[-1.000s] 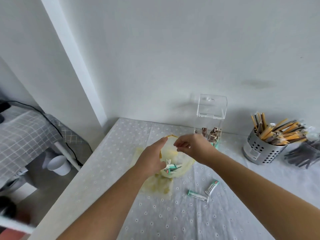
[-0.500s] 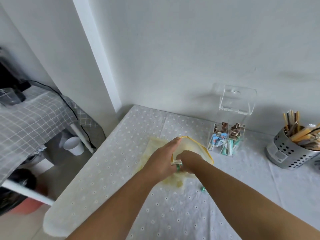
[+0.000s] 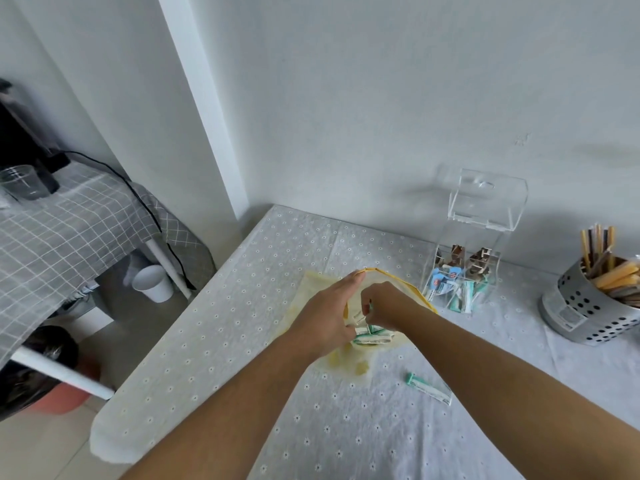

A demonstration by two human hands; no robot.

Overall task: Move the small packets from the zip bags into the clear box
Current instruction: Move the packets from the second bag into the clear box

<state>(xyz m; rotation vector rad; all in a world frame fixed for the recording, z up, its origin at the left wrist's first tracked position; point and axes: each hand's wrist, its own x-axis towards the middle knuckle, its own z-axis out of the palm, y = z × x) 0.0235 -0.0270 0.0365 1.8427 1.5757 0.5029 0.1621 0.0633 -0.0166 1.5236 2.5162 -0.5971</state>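
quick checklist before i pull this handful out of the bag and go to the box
1. Bag mouth open: ok. The left hand holds the zip bag open by its rim.
2. Grip on the load: ok. The right hand curls round packets inside the bag; how many, cannot tell.
3. Box open: ok. The lid of the clear box is tipped back.
4. Room in the box: ok. Only its lower part is filled.
5. Nothing left out: not ok. One loose packet lies on the table, outside the bag.
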